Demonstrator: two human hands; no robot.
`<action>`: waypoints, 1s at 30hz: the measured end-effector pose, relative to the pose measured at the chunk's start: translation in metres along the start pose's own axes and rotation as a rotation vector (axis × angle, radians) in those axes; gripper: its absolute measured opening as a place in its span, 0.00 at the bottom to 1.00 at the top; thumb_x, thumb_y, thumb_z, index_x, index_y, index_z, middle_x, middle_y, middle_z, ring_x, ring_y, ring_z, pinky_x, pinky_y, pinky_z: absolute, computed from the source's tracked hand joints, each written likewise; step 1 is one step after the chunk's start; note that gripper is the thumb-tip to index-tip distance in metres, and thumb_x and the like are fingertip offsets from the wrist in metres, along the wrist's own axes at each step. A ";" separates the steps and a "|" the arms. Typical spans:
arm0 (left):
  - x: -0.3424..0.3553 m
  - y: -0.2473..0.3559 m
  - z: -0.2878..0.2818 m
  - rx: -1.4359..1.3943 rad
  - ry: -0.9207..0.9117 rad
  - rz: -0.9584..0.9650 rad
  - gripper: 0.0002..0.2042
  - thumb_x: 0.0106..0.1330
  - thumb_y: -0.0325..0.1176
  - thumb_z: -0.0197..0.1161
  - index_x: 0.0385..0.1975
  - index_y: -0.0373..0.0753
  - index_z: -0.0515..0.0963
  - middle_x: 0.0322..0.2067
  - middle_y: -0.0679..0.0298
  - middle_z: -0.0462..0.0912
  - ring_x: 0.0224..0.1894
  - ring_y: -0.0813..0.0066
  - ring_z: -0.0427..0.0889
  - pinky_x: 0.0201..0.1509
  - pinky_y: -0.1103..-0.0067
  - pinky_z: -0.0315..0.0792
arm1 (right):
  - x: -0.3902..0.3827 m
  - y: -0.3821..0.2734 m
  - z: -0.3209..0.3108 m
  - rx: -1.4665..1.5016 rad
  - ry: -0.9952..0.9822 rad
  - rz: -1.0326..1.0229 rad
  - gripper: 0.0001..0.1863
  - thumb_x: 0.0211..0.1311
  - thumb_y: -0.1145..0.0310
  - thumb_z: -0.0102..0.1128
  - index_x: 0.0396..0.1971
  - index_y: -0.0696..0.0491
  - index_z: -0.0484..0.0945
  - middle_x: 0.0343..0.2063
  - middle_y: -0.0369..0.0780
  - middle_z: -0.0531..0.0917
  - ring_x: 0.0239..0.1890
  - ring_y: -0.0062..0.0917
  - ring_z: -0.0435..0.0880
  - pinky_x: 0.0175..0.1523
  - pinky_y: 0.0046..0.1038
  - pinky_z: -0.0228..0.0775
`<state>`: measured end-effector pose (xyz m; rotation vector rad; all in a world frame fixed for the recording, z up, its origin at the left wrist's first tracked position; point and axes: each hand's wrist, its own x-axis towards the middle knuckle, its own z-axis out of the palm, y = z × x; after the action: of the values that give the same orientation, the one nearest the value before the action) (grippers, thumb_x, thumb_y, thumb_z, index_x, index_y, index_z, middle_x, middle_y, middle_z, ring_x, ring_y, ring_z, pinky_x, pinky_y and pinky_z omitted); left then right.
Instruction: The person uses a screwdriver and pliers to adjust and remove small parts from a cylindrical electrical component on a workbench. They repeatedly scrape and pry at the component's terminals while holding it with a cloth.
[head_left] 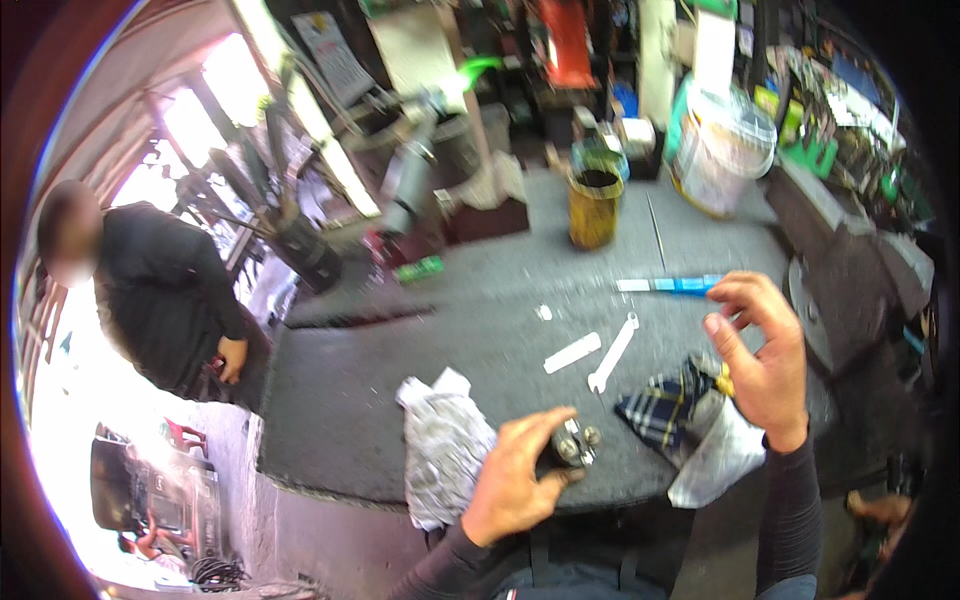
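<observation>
My left hand point(510, 475) grips a dark metal part with silver bolts point(575, 445) near the bench's front edge, beside a crumpled grey-white rag point(440, 455). My right hand point(760, 355) is raised at the right, thumb and fingers apart, by the handle of a blue tool with a flat metal blade point(680, 286); I cannot tell whether it touches it. A wrench point(613, 355) and a flat pale bar point(570, 352) lie in the middle. A plaid cloth point(660, 400) and pale plastic bag point(715, 460) sit below my right hand.
The dark bench point(350, 400) holds a yellow can point(595, 215), a clear bucket point(725, 155), a thin rod point(655, 225) and a green item point(420, 268). Dark angular metal pieces point(850, 250) line the right. A person in dark clothing point(165, 300) stands beside the bench's left end.
</observation>
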<state>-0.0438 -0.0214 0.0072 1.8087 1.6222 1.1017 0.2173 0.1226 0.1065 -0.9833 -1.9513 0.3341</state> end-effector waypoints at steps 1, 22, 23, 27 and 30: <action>0.004 0.001 0.000 -0.023 -0.010 0.009 0.36 0.55 0.30 0.84 0.67 0.42 0.80 0.61 0.53 0.87 0.65 0.50 0.82 0.71 0.63 0.75 | 0.012 -0.009 0.004 0.073 0.019 -0.008 0.11 0.66 0.74 0.72 0.46 0.59 0.85 0.46 0.43 0.87 0.40 0.28 0.85 0.46 0.28 0.76; -0.001 -0.010 0.013 -0.402 -0.016 -0.116 0.27 0.66 0.19 0.76 0.66 0.29 0.77 0.56 0.56 0.88 0.54 0.69 0.88 0.58 0.73 0.84 | -0.097 -0.028 -0.002 0.408 0.076 0.089 0.17 0.72 0.65 0.70 0.55 0.58 0.82 0.45 0.46 0.85 0.38 0.34 0.87 0.47 0.35 0.81; -0.001 -0.007 0.012 -0.325 -0.034 -0.105 0.28 0.67 0.18 0.75 0.67 0.29 0.76 0.56 0.56 0.88 0.54 0.69 0.88 0.58 0.73 0.84 | -0.107 -0.024 -0.008 0.416 0.110 0.078 0.16 0.72 0.66 0.69 0.54 0.58 0.82 0.46 0.46 0.85 0.37 0.34 0.87 0.47 0.35 0.80; 0.000 -0.033 0.002 -0.304 0.007 -0.070 0.30 0.68 0.27 0.78 0.69 0.33 0.77 0.58 0.55 0.89 0.54 0.65 0.89 0.57 0.71 0.84 | -0.147 -0.016 -0.022 0.472 0.196 0.132 0.17 0.74 0.63 0.67 0.54 0.58 0.82 0.46 0.45 0.87 0.43 0.36 0.88 0.51 0.36 0.80; 0.007 0.011 0.002 0.343 -0.037 0.003 0.36 0.65 0.37 0.81 0.73 0.38 0.76 0.60 0.51 0.89 0.55 0.55 0.90 0.61 0.65 0.82 | -0.202 0.004 -0.060 0.346 0.206 0.198 0.19 0.75 0.64 0.66 0.59 0.58 0.82 0.53 0.45 0.88 0.48 0.35 0.89 0.54 0.34 0.82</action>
<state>-0.0359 -0.0167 0.0162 2.0283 1.8757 0.8222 0.3248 -0.0341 0.0165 -0.9421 -1.5495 0.6339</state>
